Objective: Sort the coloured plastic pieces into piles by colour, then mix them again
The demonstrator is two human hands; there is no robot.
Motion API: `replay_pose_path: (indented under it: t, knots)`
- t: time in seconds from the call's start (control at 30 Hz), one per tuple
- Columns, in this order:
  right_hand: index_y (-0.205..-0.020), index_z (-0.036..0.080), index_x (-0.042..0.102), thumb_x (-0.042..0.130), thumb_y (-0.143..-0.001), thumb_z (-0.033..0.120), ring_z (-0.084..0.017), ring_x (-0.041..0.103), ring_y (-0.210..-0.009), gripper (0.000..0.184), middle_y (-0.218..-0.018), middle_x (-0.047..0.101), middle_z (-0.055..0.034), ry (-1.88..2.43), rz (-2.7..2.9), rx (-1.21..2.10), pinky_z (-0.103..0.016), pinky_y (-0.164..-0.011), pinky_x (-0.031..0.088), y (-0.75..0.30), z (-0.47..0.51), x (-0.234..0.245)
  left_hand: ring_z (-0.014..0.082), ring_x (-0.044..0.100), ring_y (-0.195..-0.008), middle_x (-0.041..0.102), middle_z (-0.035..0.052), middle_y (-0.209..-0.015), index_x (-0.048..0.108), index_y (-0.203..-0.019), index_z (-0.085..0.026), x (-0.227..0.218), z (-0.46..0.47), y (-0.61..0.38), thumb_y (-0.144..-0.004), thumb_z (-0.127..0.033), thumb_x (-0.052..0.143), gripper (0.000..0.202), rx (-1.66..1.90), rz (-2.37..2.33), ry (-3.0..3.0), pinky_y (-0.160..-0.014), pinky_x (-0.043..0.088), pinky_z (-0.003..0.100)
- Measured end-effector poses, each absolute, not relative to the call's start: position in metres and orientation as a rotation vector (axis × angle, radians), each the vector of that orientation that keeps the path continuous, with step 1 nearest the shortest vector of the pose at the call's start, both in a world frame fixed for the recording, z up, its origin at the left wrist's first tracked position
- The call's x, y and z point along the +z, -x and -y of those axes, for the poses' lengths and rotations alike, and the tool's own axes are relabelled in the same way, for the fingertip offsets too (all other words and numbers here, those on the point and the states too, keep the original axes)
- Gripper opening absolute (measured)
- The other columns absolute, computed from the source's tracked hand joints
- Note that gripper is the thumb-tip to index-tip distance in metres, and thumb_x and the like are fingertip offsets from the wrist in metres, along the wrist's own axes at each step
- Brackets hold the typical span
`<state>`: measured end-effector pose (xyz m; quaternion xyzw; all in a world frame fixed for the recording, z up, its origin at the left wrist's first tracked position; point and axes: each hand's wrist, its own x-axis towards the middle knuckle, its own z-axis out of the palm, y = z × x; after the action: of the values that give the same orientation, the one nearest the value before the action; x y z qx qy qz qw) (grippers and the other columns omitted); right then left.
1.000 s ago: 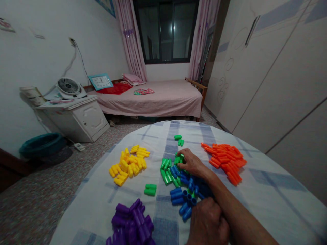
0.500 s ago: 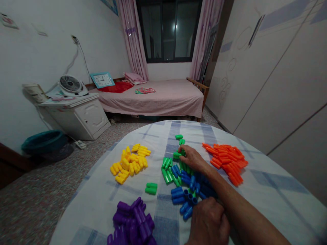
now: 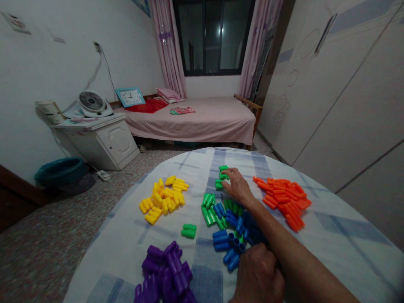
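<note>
My right hand [image 3: 236,184] reaches over the far middle of the table, thumb and fingers curled around a few small green plastic building pieces [image 3: 219,184] made of joined tubes. My left hand [image 3: 260,271] is closed in a fist near the front, beside blue pieces [image 3: 232,260] of the same kind; its fingertips are hidden. More green pieces [image 3: 208,215] lie mixed with the blue ones between the hands. My right forearm crosses beyond the left hand and covers part of the blue pile. One green piece [image 3: 188,230] lies apart on the left.
A yellow pile [image 3: 164,198] lies left, a purple pile [image 3: 167,271] front left, and an orange pile [image 3: 285,198] right. A checked cloth [image 3: 126,248] covers the round table. Beyond are a bed [image 3: 202,122], a cabinet [image 3: 115,143] with a fan [image 3: 93,103], and a wardrobe [image 3: 341,92].
My right hand has moved slightly away from me, and the near green piece by its thumb has shifted closer to the others. My left hand stays put. The view has turned slightly left.
</note>
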<state>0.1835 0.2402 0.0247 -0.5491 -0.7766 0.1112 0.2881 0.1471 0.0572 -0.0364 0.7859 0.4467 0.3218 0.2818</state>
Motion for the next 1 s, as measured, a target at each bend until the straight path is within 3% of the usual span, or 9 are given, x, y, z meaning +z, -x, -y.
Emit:
replay_pose_path:
  t: [0.13,0.27,0.43,0.6,0.73,0.9,1.0]
  knots:
    - [-0.116,0.019,0.061,0.061,-0.078,0.028,-0.016,0.059,-0.084,0.039,-0.105,0.061,-0.0069,1.301,2.410,0.615,-0.028,-0.080,0.044,-0.168,-0.229,0.048,0.0223,0.063,-0.082,0.068,0.0079,-0.087,0.066,-0.084,-0.017,-0.036,-0.058,-0.147,-0.066,-0.012,0.052,0.023,0.868,-1.186,-2.074,-0.071,0.047,0.031]
    - [-0.120,0.022,0.060,0.063,-0.076,0.036,-0.021,0.058,-0.098,0.047,-0.111,0.061,-0.0080,1.443,2.626,0.642,-0.029,-0.080,0.043,-0.148,-0.223,0.054,0.0229,0.064,-0.092,0.070,0.0072,-0.100,0.068,-0.100,-0.020,-0.030,-0.059,-0.146,-0.074,-0.016,0.052,0.031,0.950,-1.051,-1.990,-0.078,0.049,0.031]
    - [-0.120,0.022,0.058,0.066,-0.070,0.043,-0.025,0.059,-0.095,0.055,-0.116,0.056,-0.0105,1.611,2.625,0.615,-0.031,-0.075,0.043,-0.142,-0.216,0.039,0.0293,0.065,-0.089,0.072,0.0114,-0.097,0.073,-0.093,-0.017,-0.024,-0.057,-0.147,-0.077,-0.033,0.053,0.030,0.822,-1.241,-1.838,-0.078,0.051,0.039]
    - [-0.120,0.017,0.053,0.066,-0.069,0.035,-0.021,0.056,-0.089,0.056,-0.113,0.054,-0.0107,1.524,2.533,0.595,-0.030,-0.075,0.041,-0.144,-0.211,0.028,0.0303,0.064,-0.095,0.071,0.0095,-0.105,0.073,-0.098,-0.020,-0.020,-0.056,-0.144,-0.079,-0.038,0.050,0.035,0.787,-1.235,-1.792,-0.086,0.050,0.042]
    - [-0.114,0.015,0.055,0.065,-0.070,0.025,-0.019,0.053,-0.090,0.046,-0.108,0.055,-0.0090,1.431,2.463,0.591,-0.028,-0.076,0.040,-0.146,-0.208,0.025,0.0303,0.064,-0.095,0.071,0.0091,-0.106,0.072,-0.099,-0.021,-0.023,-0.056,-0.145,-0.080,-0.038,0.050,0.035,0.807,-1.200,-1.827,-0.085,0.051,0.042]
    - [-0.097,0.018,0.059,0.057,-0.072,0.018,-0.016,0.053,-0.082,0.024,-0.093,0.059,-0.0037,1.325,2.366,0.561,-0.027,-0.072,0.039,-0.151,-0.213,0.021,0.0277,0.066,-0.089,0.073,0.0080,-0.097,0.073,-0.092,-0.020,-0.031,-0.058,-0.148,-0.077,-0.033,0.054,0.028,0.968,-1.115,-1.846,-0.080,0.052,0.039]
    - [-0.095,0.019,0.059,0.055,-0.073,0.018,-0.016,0.053,-0.082,0.022,-0.091,0.060,-0.0036,1.387,2.132,0.459,-0.029,-0.075,0.041,-0.160,-0.224,0.018,0.0244,0.067,-0.080,0.073,0.0075,-0.086,0.073,-0.082,-0.017,-0.033,-0.059,-0.149,-0.075,-0.029,0.057,0.021,1.028,-1.053,-1.923,-0.073,0.052,0.034]
